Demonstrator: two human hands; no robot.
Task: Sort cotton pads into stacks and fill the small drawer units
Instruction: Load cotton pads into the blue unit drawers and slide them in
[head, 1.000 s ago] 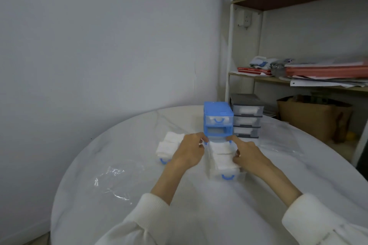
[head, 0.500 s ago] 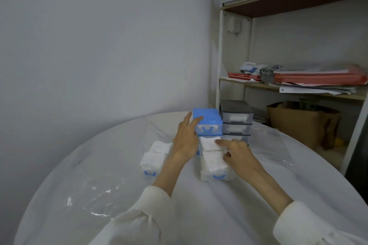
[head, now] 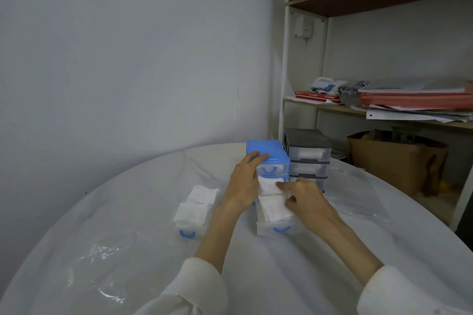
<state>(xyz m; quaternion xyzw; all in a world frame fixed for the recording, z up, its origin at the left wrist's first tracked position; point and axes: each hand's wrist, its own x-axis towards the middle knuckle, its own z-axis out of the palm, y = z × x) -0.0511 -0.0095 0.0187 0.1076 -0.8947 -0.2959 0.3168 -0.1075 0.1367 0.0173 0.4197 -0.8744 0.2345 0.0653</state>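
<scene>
Head view, centre of the frame: I see my left hand [head: 244,184] resting on the blue drawer unit [head: 267,158], its fingers laid nearly straight over the unit's top front edge, just above the closed upper drawer with its blue handle. Below that, a clear drawer [head: 275,215] stands pulled out toward me, packed with two rows of white cotton pads [head: 272,206]; its blue handle shows at the near end. My right hand [head: 304,199] lies on the right side of this drawer, its fingertips pressing on the farther pad where the drawer meets the unit, the thumb lower against the nearer pads; I cannot tell whether any pad is pinched. The two hands are close together, with only the pad-filled drawer between them. Left of centre, a second clear drawer [head: 192,215] sits apart on the table, heaped with more white pads and showing a blue handle on its near face. Just right of the blue unit and touching or nearly touching it stands a grey drawer unit [head: 308,158], white pads visible in its top drawer. All rest on a round white table [head: 128,238] under clear plastic sheeting. At the right of the frame a shelf [head: 332,110] holds papers and red folders, with a brown paper bag [head: 394,161] beneath.
</scene>
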